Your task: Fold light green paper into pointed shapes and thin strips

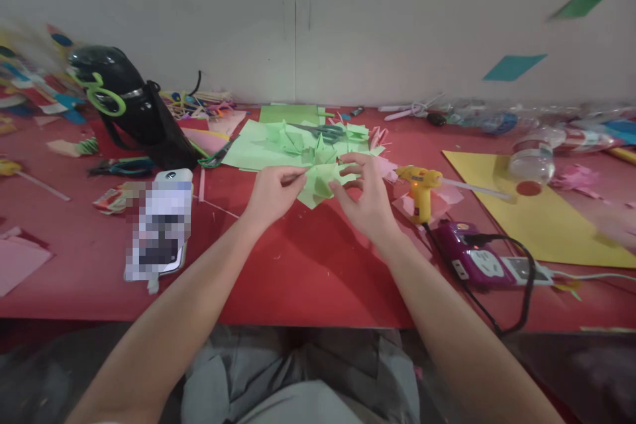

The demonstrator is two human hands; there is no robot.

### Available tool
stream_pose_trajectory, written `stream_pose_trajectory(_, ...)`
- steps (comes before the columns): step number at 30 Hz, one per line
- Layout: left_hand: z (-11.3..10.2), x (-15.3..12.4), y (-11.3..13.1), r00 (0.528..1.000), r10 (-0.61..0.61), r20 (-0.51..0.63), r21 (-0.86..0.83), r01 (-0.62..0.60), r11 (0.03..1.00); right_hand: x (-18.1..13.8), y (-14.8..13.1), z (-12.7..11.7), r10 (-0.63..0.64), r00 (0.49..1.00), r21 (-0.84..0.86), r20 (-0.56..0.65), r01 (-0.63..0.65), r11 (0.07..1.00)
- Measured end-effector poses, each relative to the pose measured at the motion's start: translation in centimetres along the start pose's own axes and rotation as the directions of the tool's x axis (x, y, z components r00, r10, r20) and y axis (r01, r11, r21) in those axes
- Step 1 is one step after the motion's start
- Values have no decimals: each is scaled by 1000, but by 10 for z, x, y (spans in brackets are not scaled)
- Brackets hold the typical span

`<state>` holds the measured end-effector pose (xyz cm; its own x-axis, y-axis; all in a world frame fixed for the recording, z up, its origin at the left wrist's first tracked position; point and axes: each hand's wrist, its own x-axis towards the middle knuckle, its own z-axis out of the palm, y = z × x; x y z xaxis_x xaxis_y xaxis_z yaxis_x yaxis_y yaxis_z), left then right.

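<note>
Both my hands meet over a folded light green paper piece [322, 180] at the middle of the red table [298, 265]. My left hand [272, 193] pinches its left edge with closed fingers. My right hand [365, 195] holds its right side, fingers curled around the folds. Behind it lie flat green sheets [248, 149] with more folded green pieces and a pair of scissors [322, 130] resting on them.
A yellow glue gun [421, 189] stands right of my hands, beside a purple power strip [479, 264] with black cable. A yellow sheet [546, 218] and plastic bottle [532, 160] lie at right. A black bag [134, 109] and a phone [161, 225] sit at left.
</note>
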<state>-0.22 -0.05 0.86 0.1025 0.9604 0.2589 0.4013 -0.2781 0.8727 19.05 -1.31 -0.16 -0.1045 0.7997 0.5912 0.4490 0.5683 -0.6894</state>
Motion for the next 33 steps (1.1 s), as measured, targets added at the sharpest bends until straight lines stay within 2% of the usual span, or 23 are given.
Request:
stream_pose_trajectory(3,-1,2,-1,998,-49,34,-19,49,999,-1,-1,-1,-107,991,-59,87,112,992)
stream_pose_trajectory(5,-2,2,0,997,-64,49,-10,65,998,-1,-2,-2,-122,984,-88,131,134,987)
stream_pose_trajectory(9,-5,3,1,995,-85,54,57,82,995,-2,-6,-5,-34,968,-115,247,65,991)
stream_pose_trajectory(12,-5,3,-1,994,-86,67,100,79,992,-4,-6,-5,21,929,-110,370,21,994)
stream_pose_trajectory(16,-3,3,-3,988,-116,100,93,107,990,-6,-3,-4,4,885,-122,465,60,991)
stream_pose_trajectory(19,-2,4,-5,984,-123,126,74,114,991,-7,-3,-4,5,882,-178,471,90,980)
stream_pose_trajectory(24,-2,7,-9,981,-80,175,-5,83,997,-5,-3,-4,64,899,-241,434,48,969)
stream_pose_trajectory(28,-3,7,-7,966,-99,239,-23,108,994,-4,2,-3,77,930,-196,358,-6,981)
stream_pose_trajectory(30,-5,6,-5,957,-126,260,-50,144,988,-3,4,-2,73,947,-130,311,-33,991)
stream_pose_trajectory(33,-7,6,-2,926,-204,317,-152,262,953,-1,2,-2,91,961,-65,262,-77,995)
